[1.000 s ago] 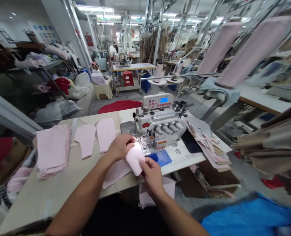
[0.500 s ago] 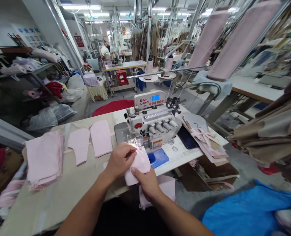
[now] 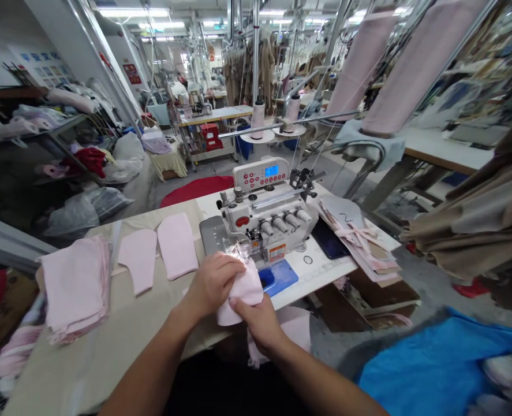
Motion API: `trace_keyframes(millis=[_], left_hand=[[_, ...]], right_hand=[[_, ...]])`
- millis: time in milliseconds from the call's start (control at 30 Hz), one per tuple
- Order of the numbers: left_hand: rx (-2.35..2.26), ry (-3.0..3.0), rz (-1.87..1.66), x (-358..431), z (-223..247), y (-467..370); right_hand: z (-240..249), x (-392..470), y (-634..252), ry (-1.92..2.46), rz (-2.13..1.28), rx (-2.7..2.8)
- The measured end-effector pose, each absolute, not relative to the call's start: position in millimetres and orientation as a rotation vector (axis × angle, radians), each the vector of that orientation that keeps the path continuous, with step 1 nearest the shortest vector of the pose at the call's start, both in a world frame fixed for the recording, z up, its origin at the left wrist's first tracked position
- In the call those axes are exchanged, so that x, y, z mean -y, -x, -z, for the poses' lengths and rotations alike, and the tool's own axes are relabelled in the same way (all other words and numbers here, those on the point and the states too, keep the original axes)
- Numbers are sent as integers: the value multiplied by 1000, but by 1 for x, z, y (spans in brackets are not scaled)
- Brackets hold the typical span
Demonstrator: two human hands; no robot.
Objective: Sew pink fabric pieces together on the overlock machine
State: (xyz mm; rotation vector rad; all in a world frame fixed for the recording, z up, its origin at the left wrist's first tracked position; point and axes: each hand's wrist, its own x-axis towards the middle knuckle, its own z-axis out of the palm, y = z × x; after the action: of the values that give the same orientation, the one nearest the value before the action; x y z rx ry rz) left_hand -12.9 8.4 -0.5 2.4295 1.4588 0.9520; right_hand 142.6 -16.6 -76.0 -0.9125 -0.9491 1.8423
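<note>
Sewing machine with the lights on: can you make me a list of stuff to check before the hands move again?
1. Left hand touching the pink cloth: ok.
2. Right hand gripping it, thumb on top: ok.
3. Cloth up by the sewing machine's bright spot: ok.
4. Left fingers safely away from the needle: cannot tell, glare hides it.
5. Screen lit: ok.
6. Small thread cones upright: ok.

Left hand (image 3: 215, 284), right hand (image 3: 260, 323): bare. Left forearm (image 3: 158, 352), right forearm (image 3: 318, 375): bare. Garment (image 3: 221, 384), one: black, details too dark to tell.
</note>
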Motion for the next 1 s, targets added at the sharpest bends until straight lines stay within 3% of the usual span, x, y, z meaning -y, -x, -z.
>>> trace_keyframes(millis=[733,1000], left_hand=[[-1546,-2352,-1074,-16,5,20],[-1632,-2580,-962,-12,3,18]], right_hand=[[74,6,-137,951,-1829,920],[74,-1,-140,905,-1763,1049]])
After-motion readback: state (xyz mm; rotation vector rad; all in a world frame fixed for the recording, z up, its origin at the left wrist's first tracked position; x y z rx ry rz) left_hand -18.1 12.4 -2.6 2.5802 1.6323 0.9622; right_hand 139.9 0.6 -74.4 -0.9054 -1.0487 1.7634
